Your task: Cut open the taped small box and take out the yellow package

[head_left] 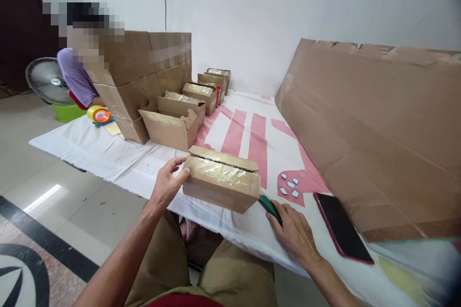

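Observation:
A long cardboard box (pixel 219 187) stands at the table's near edge in front of me, crinkled clear tape along its top and a dark gap beside a raised flap. My left hand (pixel 169 180) grips its left end, thumb on the upper edge, fingers round the corner. In my right hand (pixel 291 225) is a green-handled knife (pixel 271 207), fingers closed round the handle. Its tip points at the box's lower right corner; the blade cannot be made out.
Several opened boxes (pixel 167 132) stand in a row behind, beside stacked cartons (pixel 133 64). A phone (pixel 344 228) lies at right, near a large leaning cardboard sheet (pixel 378 139). Tape rolls (pixel 99 115) sit at the left edge; a person in a purple sleeve (pixel 74 74) is beyond.

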Tool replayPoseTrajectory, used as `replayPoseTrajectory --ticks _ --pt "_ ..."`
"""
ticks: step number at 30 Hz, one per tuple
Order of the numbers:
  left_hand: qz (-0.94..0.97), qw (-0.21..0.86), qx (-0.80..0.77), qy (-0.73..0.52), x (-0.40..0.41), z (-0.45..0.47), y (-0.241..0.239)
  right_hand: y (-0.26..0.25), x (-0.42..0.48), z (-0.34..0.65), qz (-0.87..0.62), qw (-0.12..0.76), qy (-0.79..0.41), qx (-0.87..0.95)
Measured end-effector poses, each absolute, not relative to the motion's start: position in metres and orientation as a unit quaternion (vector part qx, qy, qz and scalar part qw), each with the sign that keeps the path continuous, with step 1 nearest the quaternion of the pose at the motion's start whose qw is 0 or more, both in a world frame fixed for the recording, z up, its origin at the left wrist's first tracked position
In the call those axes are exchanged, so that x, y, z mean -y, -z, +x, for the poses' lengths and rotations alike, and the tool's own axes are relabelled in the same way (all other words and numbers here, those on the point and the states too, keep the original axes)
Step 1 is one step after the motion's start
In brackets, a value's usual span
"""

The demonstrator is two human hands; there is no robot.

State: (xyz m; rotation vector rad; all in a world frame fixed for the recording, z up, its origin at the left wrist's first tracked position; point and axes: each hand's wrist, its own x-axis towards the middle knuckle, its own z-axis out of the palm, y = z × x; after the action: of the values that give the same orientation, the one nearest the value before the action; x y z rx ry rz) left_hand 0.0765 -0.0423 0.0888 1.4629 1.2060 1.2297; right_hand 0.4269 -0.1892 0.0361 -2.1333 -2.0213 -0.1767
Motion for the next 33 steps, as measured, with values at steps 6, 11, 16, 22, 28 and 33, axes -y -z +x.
replayPoseTrajectory --ticks 6,11,16,22,28,33 --pt "0.599 0.443 -0.411 -0.526 0.046 0.077 -0.086 -0.066 0.186 0.43 -0.708 0.253 0.011 0.66" --pt "0.645 0.377 -0.386 -0.541 0.053 0.068 -0.072 -0.131 0.177 0.402 -0.651 0.385 -0.004 0.654" --pt "0.7 0.274 -0.38 -0.54 0.063 0.06 -0.063 -0.167 0.129 0.363 -0.595 0.315 0.021 0.74" --pt "0.728 0.21 -0.36 -0.544 0.066 0.059 -0.056 -0.183 0.061 0.352 -0.643 0.172 -0.093 0.74" --pt "0.729 0.208 -0.355 -0.546 0.067 0.06 -0.056 -0.192 0.058 0.353 -0.579 0.131 -0.106 0.798" --pt "0.722 0.221 -0.345 -0.558 0.067 0.061 -0.055 -0.191 0.053 0.356 -0.619 0.144 -0.107 0.765"
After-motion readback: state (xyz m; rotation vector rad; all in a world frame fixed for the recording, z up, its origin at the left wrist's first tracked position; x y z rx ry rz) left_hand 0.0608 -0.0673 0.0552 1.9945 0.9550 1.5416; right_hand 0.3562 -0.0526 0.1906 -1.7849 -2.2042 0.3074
